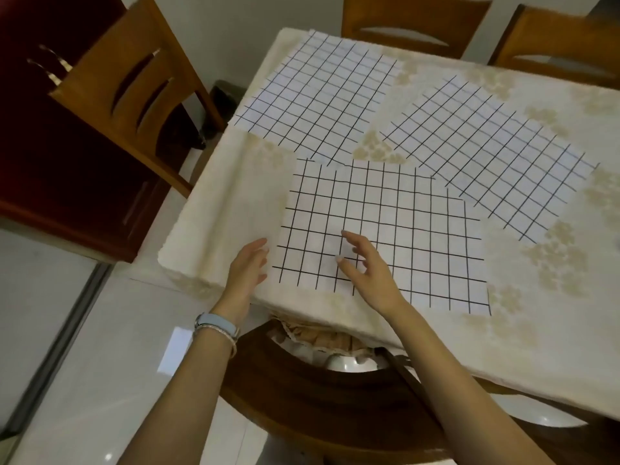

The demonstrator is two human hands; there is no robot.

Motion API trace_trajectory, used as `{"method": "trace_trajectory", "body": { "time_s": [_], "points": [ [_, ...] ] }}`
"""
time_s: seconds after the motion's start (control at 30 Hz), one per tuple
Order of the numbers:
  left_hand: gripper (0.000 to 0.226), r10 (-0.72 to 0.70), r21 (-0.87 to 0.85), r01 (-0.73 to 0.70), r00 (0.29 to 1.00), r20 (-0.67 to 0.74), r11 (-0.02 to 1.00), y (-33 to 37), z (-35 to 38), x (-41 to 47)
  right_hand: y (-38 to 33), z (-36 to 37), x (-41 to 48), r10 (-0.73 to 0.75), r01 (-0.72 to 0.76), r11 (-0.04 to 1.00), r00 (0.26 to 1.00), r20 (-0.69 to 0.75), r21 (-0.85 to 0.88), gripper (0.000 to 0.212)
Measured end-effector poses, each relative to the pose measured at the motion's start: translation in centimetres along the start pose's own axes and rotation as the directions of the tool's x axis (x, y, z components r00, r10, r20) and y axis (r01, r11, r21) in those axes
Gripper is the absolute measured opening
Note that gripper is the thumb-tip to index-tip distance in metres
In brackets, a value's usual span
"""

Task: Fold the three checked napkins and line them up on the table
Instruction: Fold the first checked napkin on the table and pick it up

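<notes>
I am at the very start: all three napkins lie flat and unfolded. The nearest napkin [382, 229] sits under my right hand [367, 270], my left hand [248, 266] just off its near-left edge, both open and holding nothing. Next I judge I must pinch that edge and fold it over.

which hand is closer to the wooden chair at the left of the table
Left. The left hand is at the near napkin's left edge, on the side facing the wooden chair. The right hand is over that napkin, farther from the chair.
</notes>
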State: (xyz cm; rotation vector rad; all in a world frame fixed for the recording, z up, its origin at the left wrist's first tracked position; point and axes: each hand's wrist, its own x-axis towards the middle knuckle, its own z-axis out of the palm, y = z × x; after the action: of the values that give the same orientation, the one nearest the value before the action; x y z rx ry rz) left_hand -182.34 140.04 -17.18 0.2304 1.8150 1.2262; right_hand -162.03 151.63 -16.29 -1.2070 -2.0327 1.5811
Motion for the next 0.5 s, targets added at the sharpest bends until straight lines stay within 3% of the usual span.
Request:
{"method": "trace_trajectory", "body": {
  "time_s": [0.13, 0.27, 0.5],
  "points": [
    [0.034, -0.074, 0.043, 0.075, 0.997, -0.015, 0.996, -0.5, -0.2, 1.5, 2.6, 1.6, 1.9, -0.069, 0.060, 0.963, 0.997, -0.025, -0.261, 0.058],
    [0.035, -0.065, 0.077, 0.067, 0.997, -0.032, 0.995, -0.6, -0.2, 2.2, 4.5, 3.2, 2.8, -0.025, 0.025, 0.877, 1.000, 0.006, -0.480, 0.071],
    [0.035, -0.100, 0.192, 0.099, 0.995, -0.005, 0.976, -1.1, 0.5, 2.8, 5.7, 4.7, 2.4, -0.017, 0.029, 0.783, 1.000, 0.025, -0.622, 0.077]
  ]
}}
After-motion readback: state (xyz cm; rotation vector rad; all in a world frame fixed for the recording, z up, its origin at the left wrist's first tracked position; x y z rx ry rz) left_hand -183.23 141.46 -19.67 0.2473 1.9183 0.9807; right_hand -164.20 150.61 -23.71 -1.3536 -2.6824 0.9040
